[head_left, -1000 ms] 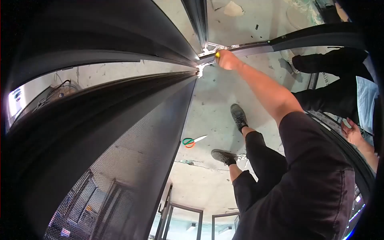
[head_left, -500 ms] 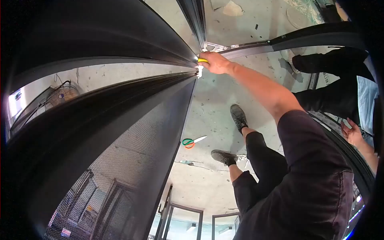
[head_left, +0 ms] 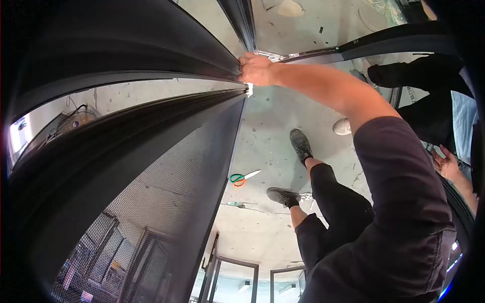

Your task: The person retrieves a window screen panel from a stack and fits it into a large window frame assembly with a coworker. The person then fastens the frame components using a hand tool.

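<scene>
My right hand point(head_left: 256, 69) is at the end of a long dark frame piece point(head_left: 202, 55), where several dark profiles meet. Its fingers are bent against that end; whatever lies under them is hidden. Just below the hand, a white corner piece point(head_left: 249, 90) shows at the tip of the lower profile point(head_left: 202, 97). A bright metal fitting point(head_left: 273, 56) lies to the right of the fingers. My left hand is out of view.
Scissors with green and orange handles point(head_left: 238, 179) lie on the concrete floor point(head_left: 262, 131) near my shoes point(head_left: 301, 144). A mesh panel point(head_left: 166, 187) fills the lower left. At the right is another person, with a hand point(head_left: 447, 165) near dark profiles.
My right hand has moved left onto the frame end, and the yellow thing seen in it before is now hidden. A pale shoe has appeared near the other person's legs.
</scene>
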The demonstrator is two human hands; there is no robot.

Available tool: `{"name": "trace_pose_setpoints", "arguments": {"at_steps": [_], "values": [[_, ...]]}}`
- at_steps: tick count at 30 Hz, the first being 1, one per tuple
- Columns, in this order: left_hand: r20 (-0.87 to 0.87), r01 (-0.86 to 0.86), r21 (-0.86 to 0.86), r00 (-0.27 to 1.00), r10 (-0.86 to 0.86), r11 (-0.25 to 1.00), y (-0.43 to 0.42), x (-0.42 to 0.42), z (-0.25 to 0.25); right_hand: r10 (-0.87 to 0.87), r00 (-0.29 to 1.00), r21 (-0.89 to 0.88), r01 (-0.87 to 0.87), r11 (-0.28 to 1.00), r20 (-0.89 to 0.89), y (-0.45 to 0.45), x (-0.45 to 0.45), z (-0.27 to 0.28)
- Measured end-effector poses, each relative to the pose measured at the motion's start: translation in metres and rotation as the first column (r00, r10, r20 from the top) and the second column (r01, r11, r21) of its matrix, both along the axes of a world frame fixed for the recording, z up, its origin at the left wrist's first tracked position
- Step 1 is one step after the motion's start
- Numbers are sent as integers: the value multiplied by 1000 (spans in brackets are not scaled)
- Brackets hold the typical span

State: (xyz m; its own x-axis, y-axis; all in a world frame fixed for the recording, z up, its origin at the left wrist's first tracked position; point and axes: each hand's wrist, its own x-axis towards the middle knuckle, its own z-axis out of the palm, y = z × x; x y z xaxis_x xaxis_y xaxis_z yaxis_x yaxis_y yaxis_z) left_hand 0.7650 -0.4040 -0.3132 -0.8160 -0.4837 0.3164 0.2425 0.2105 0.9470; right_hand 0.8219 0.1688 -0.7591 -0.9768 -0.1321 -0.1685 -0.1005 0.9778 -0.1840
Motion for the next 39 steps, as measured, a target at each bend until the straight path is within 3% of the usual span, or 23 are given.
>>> {"name": "trace_pose_setpoints", "arguments": {"at_steps": [1, 3, 5, 7, 9, 16, 18, 19, 21, 24, 26, 30, 32, 33, 34, 36, 39], "values": [[6, 3, -1, 1000, -3, 1000, 0, -1, 0, 0, 1000, 1, 0, 1000, 0, -2, 6, -1], [15, 1, -3, 1000, -1, 1000, -2, -2, -3, -130, 967, -84, 114, 990, -218, -4, 27, -6], [28, 7, -8, 1000, -7, 1000, -2, -3, -5, -488, 870, -270, 487, 831, 68, -1, 40, -18], [38, 15, -15, 999, -15, 1000, -1, -4, -7, -459, 884, -123, 448, 886, -87, 0, 46, 0], [48, 20, -17, 999, -19, 1000, -1, -4, -8, -502, 856, -110, 490, 865, -124, -3, 51, 2], [74, 41, -22, 997, -40, 999, 1, -6, -15, -786, 588, -238, 749, 618, -191, -33, 72, 2], [82, 47, -24, 996, -45, 999, 1, -6, -16, -935, 352, -448, 831, 329, -33, -47, 72, -1], [85, 51, -26, 995, -48, 998, 1, -5, -16, -935, 354, -448, 831, 330, -32, -51, 69, -7], [95, 51, -28, 994, -48, 998, 0, -5, -18, -969, 107, -626, 778, -57, 221, -55, 57, -19], [110, 61, -34, 992, -57, 998, 2, -6, -21, -989, 109, -602, 798, 26, 102, -55, 41, -23], [115, 66, -35, 991, -62, 997, 1, -6, -22, -982, 125, -598, 801, 14, 145, -51, 31, -19], [124, 75, -26, 990, -71, 997, 1, -6, -26, -946, 268, -516, 845, 141, 181, -36, 30, -16], [133, 83, -26, 988, -79, 996, 2, -6, -28, -787, 612, -488, 713, 504, 82, -31, 36, -28], [137, 85, -27, 987, -80, 996, 3, -6, -28, -710, 705, -483, 620, 618, -5, -33, 39, -24], [141, 87, -30, 987, -82, 996, 3, -7, -29, -709, 705, -483, 619, 619, -4, -32, 40, -21], [145, 93, -28, 985, -88, 995, 4, -6, -29, -532, 846, -453, 489, 746, 38, -28, 43, -15], [147, 104, -32, 984, -99, 994, 5, -6, -30, -390, 921, -357, 369, 858, 14, -14, 42, -27]]}}
